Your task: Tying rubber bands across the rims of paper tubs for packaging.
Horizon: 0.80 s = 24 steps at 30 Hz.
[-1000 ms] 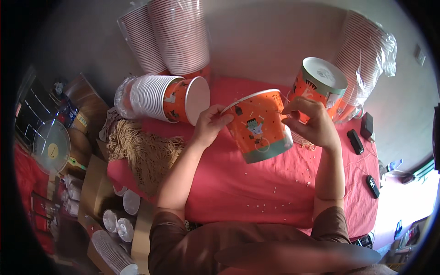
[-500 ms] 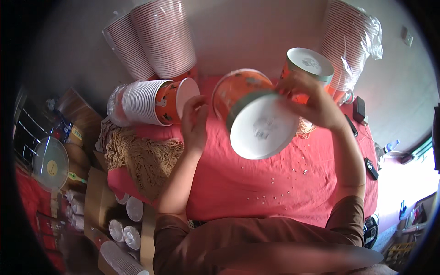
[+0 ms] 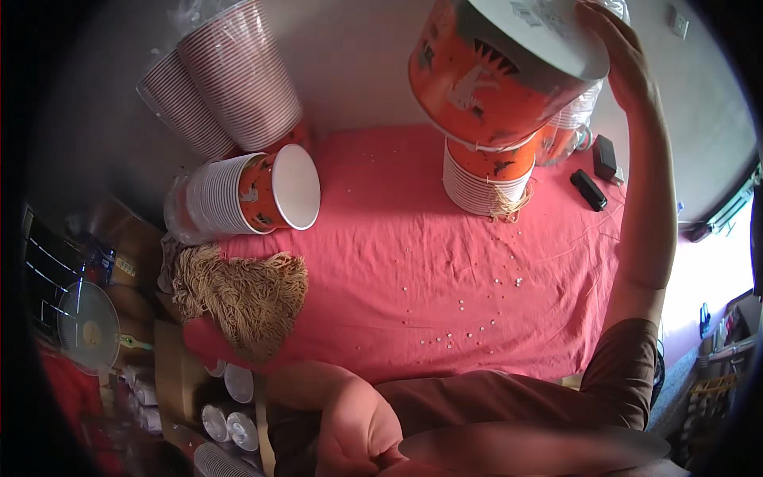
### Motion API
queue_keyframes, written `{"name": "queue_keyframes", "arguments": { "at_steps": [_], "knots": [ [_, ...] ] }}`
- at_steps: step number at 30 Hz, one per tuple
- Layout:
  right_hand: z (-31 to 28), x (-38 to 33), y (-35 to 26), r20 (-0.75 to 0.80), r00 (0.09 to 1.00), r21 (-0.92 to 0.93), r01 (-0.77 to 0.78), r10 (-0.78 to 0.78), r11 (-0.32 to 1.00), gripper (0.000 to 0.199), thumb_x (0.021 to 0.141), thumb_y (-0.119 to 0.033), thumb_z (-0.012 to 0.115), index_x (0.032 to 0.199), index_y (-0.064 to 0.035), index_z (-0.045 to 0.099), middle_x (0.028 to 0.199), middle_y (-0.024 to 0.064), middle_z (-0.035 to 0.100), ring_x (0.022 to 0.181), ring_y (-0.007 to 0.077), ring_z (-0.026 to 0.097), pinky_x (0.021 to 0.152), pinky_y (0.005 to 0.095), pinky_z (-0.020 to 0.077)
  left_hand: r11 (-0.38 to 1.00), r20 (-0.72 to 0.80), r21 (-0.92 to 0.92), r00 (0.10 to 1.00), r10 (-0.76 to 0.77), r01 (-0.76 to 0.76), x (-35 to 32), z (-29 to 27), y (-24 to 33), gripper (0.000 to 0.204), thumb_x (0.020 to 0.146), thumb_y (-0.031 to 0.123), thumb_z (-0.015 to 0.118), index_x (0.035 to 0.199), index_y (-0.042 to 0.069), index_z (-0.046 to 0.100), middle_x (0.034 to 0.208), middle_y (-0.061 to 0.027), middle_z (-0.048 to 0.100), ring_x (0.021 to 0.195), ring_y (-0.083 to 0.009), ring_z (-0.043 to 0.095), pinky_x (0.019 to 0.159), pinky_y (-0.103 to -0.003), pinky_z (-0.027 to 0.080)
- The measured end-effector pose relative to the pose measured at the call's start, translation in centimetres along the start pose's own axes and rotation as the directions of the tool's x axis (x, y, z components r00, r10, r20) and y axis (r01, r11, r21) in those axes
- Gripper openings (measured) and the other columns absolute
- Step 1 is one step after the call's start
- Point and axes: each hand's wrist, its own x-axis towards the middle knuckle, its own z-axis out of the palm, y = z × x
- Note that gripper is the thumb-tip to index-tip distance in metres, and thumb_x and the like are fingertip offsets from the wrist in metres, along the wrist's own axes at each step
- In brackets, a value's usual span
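Observation:
An orange paper bucket [image 3: 493,79] with dark and white printed figures stands upside down on an upright stack of similar buckets [image 3: 485,184]. My right hand [image 3: 616,40] reaches up along its far right side, fingers bent over the edge of the white base. Close to my body at the lower edge, my left hand [image 3: 358,429] is bent inward. Its fingertips are mostly hidden behind a blurred shape. Strands of tan string [image 3: 510,207] hang at the front of the stack. Another nested stack of orange buckets [image 3: 258,195] lies on its side at the left.
A red cloth [image 3: 381,262] covers the table, with small white bits scattered on it. A heap of tan string [image 3: 246,294] lies at the left. Tall wrapped stacks [image 3: 238,75] lean by the wall. A black device [image 3: 588,189] lies right. An open carton [image 3: 179,358] holds clear tubs.
The bucket that was tilted by my right hand over the middle of the table is now upside down on the right-hand stack. My left hand has pulled back toward my body.

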Motion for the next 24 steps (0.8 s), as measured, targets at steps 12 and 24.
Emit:
{"name": "queue_keyframes", "arguments": {
  "at_steps": [12, 24],
  "knots": [
    [-1.5, 2.4, 5.8, 0.069, 0.979, -0.238, -0.172, 0.193, 0.956, 0.038, 0.100, -0.039, 0.056, 0.117, -0.0068, 0.067, 0.084, 0.0014, 0.066, 0.061, 0.0091, 0.062, 0.050, 0.0254, 0.0528, 0.871, -0.218, -0.423, 0.961, 0.169, -0.249, 1.4, -0.6, 3.1, 0.029, 0.103, 0.013, 0.048, 0.131, 0.009, 0.043, 0.131, -0.0022, 0.044, 0.112, -0.0149, 0.052, 0.102, -0.030, 0.039],
    [0.6, 0.0, 5.9, 0.073, 0.918, -0.299, -0.352, 0.389, 0.887, 0.033, 0.098, -0.038, 0.057, 0.100, -0.0057, 0.066, 0.059, 0.0027, 0.058, 0.043, 0.0106, 0.056, 0.040, 0.0255, 0.0482, 0.854, 0.001, -0.514, 0.995, 0.100, -0.085, 2.1, -0.5, 1.3, 0.006, 0.090, 0.020, 0.063, 0.086, 0.024, 0.064, 0.078, 0.0098, 0.056, 0.075, -0.0050, 0.056, 0.078, -0.028, 0.044]
  ]
}}
